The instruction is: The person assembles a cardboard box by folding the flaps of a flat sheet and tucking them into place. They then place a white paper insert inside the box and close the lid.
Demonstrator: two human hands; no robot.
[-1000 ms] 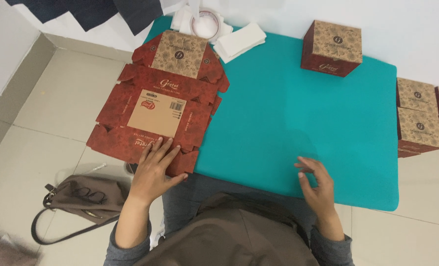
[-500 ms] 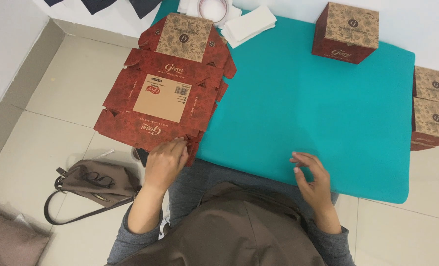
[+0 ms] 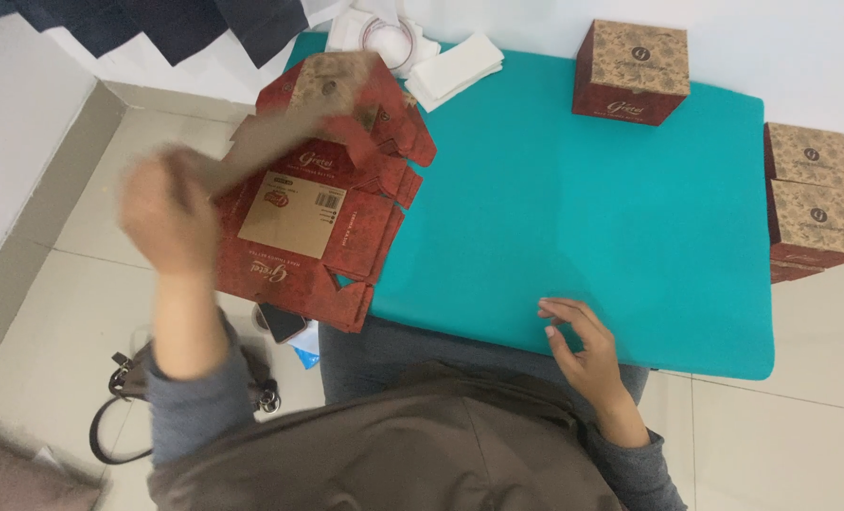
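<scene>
My left hand [image 3: 168,210] is raised at the left, blurred by motion, and grips a flat unfolded carton sheet [image 3: 280,128] by its edge, lifting it off the stack. Below it lies a stack of flat red carton blanks [image 3: 308,227] hanging over the left edge of the teal table [image 3: 573,227]. My right hand [image 3: 581,345] rests on the table's near edge, fingers curled and apart, holding nothing.
A folded red-and-tan box [image 3: 632,71] stands at the table's far side. More folded boxes [image 3: 812,203] are stacked at the right edge. White paper and a tape roll [image 3: 412,52] lie at the far left. A handbag [image 3: 133,397] and a phone [image 3: 284,322] lie on the floor.
My left hand has risen from the near edge of the carton stack, up and to the left, taking one flat carton sheet with it. The right hand has barely moved.
</scene>
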